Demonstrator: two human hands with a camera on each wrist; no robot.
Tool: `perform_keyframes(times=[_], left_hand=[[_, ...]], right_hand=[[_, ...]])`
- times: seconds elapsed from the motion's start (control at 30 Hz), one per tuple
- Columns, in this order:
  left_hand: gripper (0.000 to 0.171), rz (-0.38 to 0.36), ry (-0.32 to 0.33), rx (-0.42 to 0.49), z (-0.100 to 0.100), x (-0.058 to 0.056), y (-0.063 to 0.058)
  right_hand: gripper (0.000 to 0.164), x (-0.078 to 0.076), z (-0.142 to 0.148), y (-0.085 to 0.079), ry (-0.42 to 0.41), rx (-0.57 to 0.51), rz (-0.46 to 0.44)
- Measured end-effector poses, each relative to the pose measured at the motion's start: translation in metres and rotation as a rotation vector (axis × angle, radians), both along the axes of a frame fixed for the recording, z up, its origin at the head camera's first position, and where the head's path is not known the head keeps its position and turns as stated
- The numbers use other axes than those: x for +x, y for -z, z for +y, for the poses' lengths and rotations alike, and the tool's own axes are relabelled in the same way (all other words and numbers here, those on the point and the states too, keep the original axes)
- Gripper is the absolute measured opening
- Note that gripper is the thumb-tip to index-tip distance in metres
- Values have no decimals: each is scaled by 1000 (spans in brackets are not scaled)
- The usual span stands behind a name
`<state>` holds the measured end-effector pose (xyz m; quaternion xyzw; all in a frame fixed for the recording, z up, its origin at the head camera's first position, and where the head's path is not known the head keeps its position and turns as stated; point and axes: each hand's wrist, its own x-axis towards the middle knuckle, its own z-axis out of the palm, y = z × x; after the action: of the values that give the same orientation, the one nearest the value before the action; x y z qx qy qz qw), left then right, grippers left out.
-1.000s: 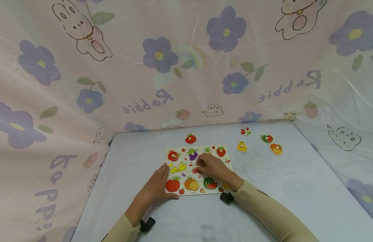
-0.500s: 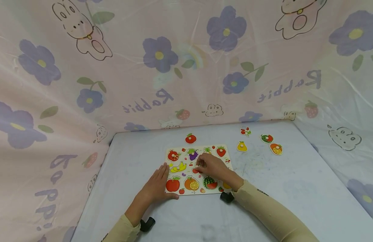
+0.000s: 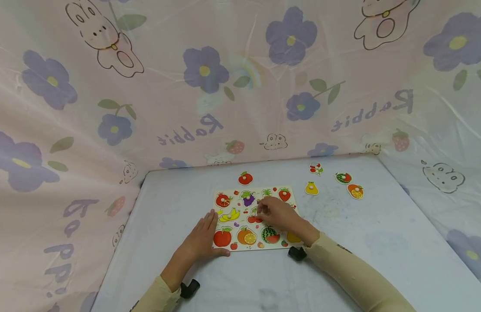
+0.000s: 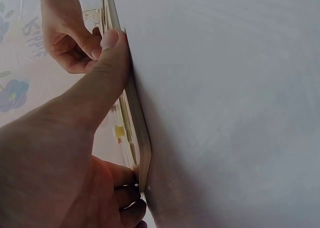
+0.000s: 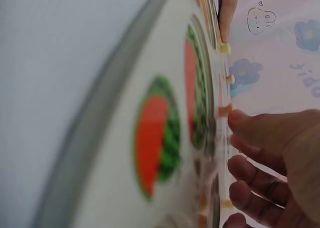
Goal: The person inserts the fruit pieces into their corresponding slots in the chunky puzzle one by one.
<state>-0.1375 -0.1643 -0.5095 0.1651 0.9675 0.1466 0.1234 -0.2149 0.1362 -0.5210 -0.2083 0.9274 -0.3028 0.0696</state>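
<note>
You have one fruit puzzle board (image 3: 273,248). Lying loose, you count five: one apple piece (image 3: 245,178), one pear piece (image 3: 311,188), one watermelon piece (image 3: 343,178), one orange piece (image 3: 355,191), one red-fruit piece (image 3: 316,169). You show one left hand (image 3: 202,236), one right hand (image 3: 279,214).

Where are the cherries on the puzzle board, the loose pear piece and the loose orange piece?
Cherries (image 3: 251,219): head view, on the red fruit at the left of the pair.
Loose pear piece (image 3: 311,189): head view, middle of its yellow face.
Loose orange piece (image 3: 355,191): head view, middle of its printed face.
</note>
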Motion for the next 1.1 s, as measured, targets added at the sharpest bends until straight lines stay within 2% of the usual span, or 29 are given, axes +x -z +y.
perform_keyframes(times=[0.23,0.47,0.73,0.93,1.1], left_hand=[[129,7,-4,5,1,2,-2],[129,3,-4,1,1,2,-3],[128,7,-4,2,1,2,-3],[128,-4,-6,5,2,3,-4],[128,-1,-5,-2,2,2,-4]], right_hand=[[13,-4,14,-3,37,-4,-11],[12,-11,33,-10,44,-14,45],[16,-18,52,-19,96,-5,48],[14,-26,67,-26,142,-35,86],[16,-38,82,-27,176,-65,144]])
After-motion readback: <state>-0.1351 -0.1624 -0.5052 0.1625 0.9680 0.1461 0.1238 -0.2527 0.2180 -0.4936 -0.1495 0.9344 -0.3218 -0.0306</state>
